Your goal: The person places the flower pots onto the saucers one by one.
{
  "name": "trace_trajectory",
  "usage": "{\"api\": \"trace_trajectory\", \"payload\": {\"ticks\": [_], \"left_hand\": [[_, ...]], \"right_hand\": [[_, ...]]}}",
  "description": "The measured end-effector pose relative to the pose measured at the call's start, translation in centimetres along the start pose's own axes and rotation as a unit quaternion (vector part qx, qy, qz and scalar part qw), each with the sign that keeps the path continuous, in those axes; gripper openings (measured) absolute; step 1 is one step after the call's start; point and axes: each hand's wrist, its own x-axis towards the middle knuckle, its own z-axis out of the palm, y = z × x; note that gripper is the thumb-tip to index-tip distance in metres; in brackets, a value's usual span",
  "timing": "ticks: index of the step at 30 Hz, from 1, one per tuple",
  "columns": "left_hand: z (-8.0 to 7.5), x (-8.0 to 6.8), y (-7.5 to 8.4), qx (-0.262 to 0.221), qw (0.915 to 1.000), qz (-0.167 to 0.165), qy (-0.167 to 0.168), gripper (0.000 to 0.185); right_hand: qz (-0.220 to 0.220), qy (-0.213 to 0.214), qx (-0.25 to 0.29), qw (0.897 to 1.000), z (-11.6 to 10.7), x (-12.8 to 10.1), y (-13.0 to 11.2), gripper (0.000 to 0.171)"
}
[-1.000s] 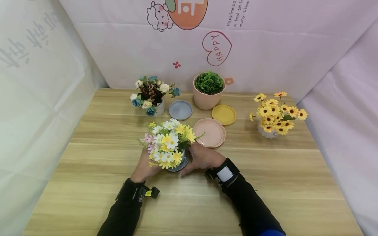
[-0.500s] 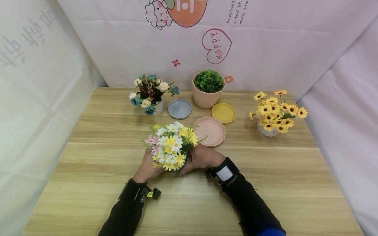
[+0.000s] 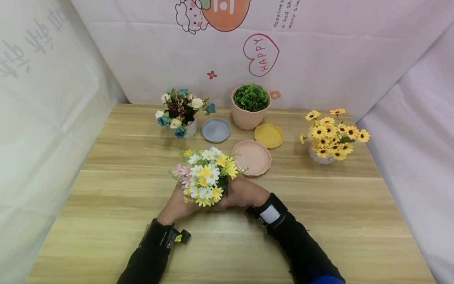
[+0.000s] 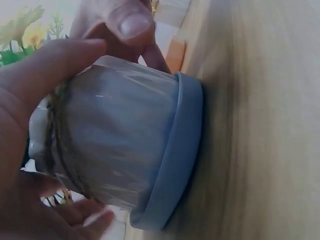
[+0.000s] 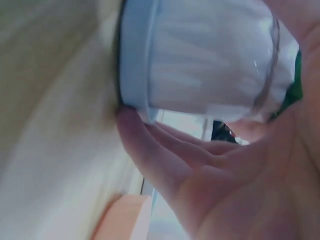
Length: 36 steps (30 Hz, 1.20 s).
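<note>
The daisy pot [image 3: 205,177], a small white pot wound with twine and filled with white, yellow and pink daisies, sits between both your hands at the front middle of the worktop [image 3: 106,205]. Your left hand [image 3: 177,205] has its grip curled round the pot's wall, thumb on one side and fingers on the other, as the left wrist view shows [image 4: 30,150]. Your right hand [image 3: 244,192] cups the opposite side, fingers curved along the wall and reaching under its base [image 5: 210,170]. The pot stands in a grey-blue saucer [image 4: 175,160], and that saucer's rim meets the wood. Just behind your right hand lies a pink scalloped saucer [image 3: 252,157]. Further back are a yellow saucer [image 3: 268,135] and a second grey saucer [image 3: 216,129], with a pink pot of green foliage [image 3: 250,106] between and behind them. A pot of blue and cream roses [image 3: 179,113] stands at the back left, beside the second grey saucer. A pot of small sunflowers [image 3: 331,137] stands well apart on the right.
</note>
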Motion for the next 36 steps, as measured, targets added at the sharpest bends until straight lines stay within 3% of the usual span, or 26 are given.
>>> {"api": "trace_trajectory", "payload": {"ticks": [2, 6, 9, 12, 16, 21, 28, 34, 36], "left_hand": [[0.2, -0.3, 0.1, -0.008, 0.9999, 0.0, -0.007, 0.088], [0.7, -1.0, 0.8, -0.005, 0.9998, 0.018, 0.005, 0.104], [1.0, -1.8, 1.2, 0.0, 0.999, 0.033, 0.031, 0.099], [1.2, -2.3, 1.4, 0.019, 0.9977, 0.038, 0.053, 0.095], [1.1, -2.5, 1.7, 0.063, 0.9953, 0.016, 0.071, 0.092], [0.4, -2.7, 2.0, 0.136, 0.9879, -0.04, 0.063, 0.078], [-1.3, -2.8, 1.0, 0.088, 0.9886, -0.108, 0.058, 0.084], [-2.9, -2.6, -0.4, 0.054, 0.9897, -0.103, 0.083, 0.091], [-3.5, -2.6, -0.8, 0.063, 0.9887, -0.104, 0.088, 0.091]], "right_hand": [[0.005, 0.0, -0.016, 1.0, 0.4, -0.2, -0.1, 0.116], [-0.034, 0.022, -0.025, 0.999, 1.2, -0.2, -0.1, 0.112], [-0.066, 0.036, -0.021, 0.997, 1.7, 0.1, -0.2, 0.109], [-0.079, 0.043, -0.039, 0.995, 2.2, 0.2, -0.3, 0.097], [-0.083, 0.053, -0.071, 0.993, 2.9, 0.7, -0.6, 0.078], [-0.085, 0.058, -0.068, 0.992, 3.7, 2.0, -1.1, 0.072], [-0.071, 0.062, -0.12, 0.988, 4.2, 4.0, -2.5, 0.061], [-0.051, 0.055, -0.143, 0.987, 4.7, 5.9, -3.9, 0.041], [-0.039, 0.052, -0.139, 0.988, 4.9, 6.7, -4.3, 0.04]]}}
